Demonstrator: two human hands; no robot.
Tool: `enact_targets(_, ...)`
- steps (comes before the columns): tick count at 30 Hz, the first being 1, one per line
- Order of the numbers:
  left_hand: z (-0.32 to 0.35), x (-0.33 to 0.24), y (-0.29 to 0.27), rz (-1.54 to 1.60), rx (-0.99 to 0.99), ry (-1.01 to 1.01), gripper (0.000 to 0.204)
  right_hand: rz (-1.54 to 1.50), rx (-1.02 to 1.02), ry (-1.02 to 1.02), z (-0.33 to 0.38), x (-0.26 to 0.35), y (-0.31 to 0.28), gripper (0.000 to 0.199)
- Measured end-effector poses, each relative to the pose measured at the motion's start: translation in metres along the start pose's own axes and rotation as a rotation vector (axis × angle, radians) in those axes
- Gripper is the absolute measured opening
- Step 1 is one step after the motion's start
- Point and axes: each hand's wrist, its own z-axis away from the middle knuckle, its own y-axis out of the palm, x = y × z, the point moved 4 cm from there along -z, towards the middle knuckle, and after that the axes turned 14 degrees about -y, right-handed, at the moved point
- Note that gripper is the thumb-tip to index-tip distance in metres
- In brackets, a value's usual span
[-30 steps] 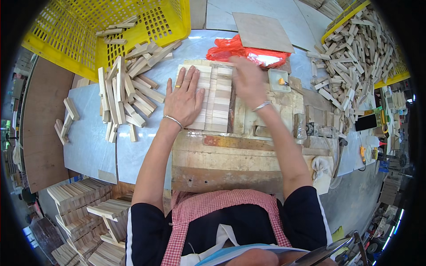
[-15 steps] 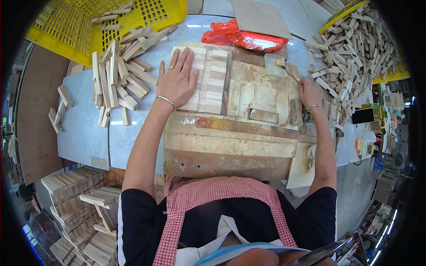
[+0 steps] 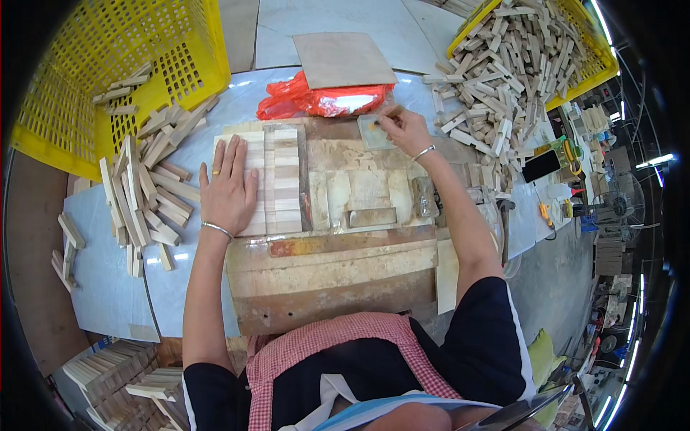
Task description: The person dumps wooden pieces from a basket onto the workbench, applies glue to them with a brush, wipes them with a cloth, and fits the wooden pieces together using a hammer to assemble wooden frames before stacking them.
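Observation:
My left hand (image 3: 228, 188) lies flat, fingers stretched out, on a panel of light and brown wooden strips (image 3: 286, 179) set side by side on the stained work board (image 3: 345, 280). At the board's far edge, my right hand (image 3: 405, 135) is closed in a pinch over a small clear square dish (image 3: 371, 141). It grips a thin stick-like tool, mostly hidden by the fingers. The tool's yellow-orange tip (image 3: 374, 126) shows at the dish; whether it touches the bottom I cannot tell. A small wooden block (image 3: 372, 218) rests on the board right of the panel.
Loose wooden sticks (image 3: 147, 194) lie heaped on the left, by a yellow crate (image 3: 194, 82). Another yellow crate (image 3: 602, 68) overflows with wood pieces at the far right. Behind the board are a red plastic bag (image 3: 284, 97) and a flat sheet (image 3: 343, 59). A phone (image 3: 540, 166) lies right.
My right hand has moved from the board's right side, forward and left, to the dish, still holding the tool. The whole view has shifted; my left hand stays flat on the strips.

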Motion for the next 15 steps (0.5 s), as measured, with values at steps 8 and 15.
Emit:
enact_targets(8, 0.001, 0.002, 0.003, -0.011, 0.013, -0.014, 0.055, -0.235, -0.162, -0.040, -0.043, 0.064, -0.016, 0.027)
enact_targets(15, 0.000, 0.001, 0.001, -0.013, 0.032, -0.014, 0.056, -0.045, -0.011, -0.221, -0.063, 0.043, 0.020, 0.026)
